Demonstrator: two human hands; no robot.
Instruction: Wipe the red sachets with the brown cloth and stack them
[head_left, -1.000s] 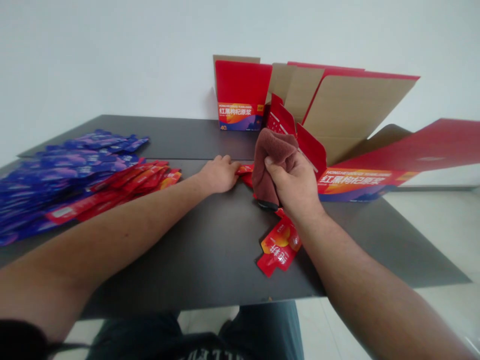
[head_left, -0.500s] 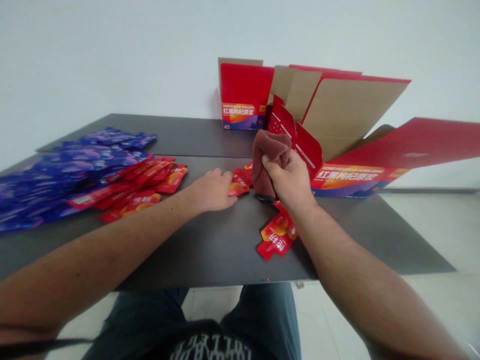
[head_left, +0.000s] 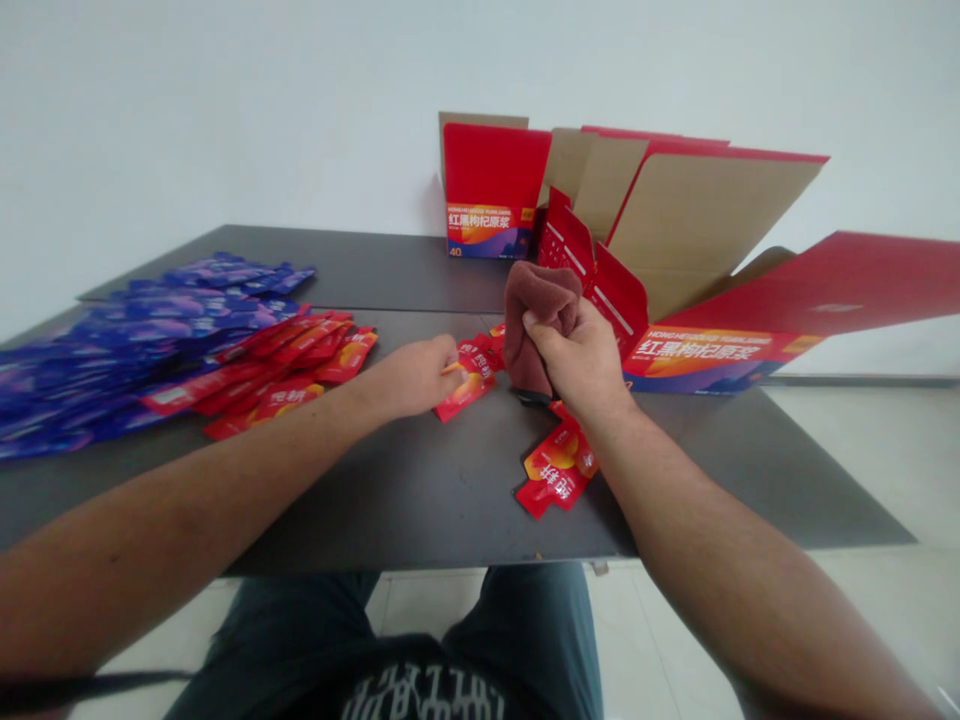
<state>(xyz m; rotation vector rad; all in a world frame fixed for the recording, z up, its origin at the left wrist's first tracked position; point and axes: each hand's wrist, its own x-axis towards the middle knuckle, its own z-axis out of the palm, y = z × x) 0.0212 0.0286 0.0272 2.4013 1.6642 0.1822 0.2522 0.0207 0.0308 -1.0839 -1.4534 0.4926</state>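
Observation:
My left hand (head_left: 411,377) is closed in a pinch on a red pouch (head_left: 466,389), lifting one end of it off the dark table (head_left: 420,490). My right hand (head_left: 579,362) is closed round a bunched brown cloth (head_left: 534,310), held upright just right of that pouch. A few more red pouches (head_left: 486,346) lie behind the held one. Another red pouch (head_left: 559,471) lies on the table below my right wrist.
A heap of red pouches (head_left: 289,362) and a wider spread of blue pouches (head_left: 142,330) cover the table's left side. An open red carton (head_left: 705,290) with raised flaps stands at the back right, a smaller red box (head_left: 489,200) behind it. The table's front edge is close to my lap.
My left hand went from resting flat by the pouches to pinching one red pouch and drawing it toward me. My right hand kept its hold on the cloth.

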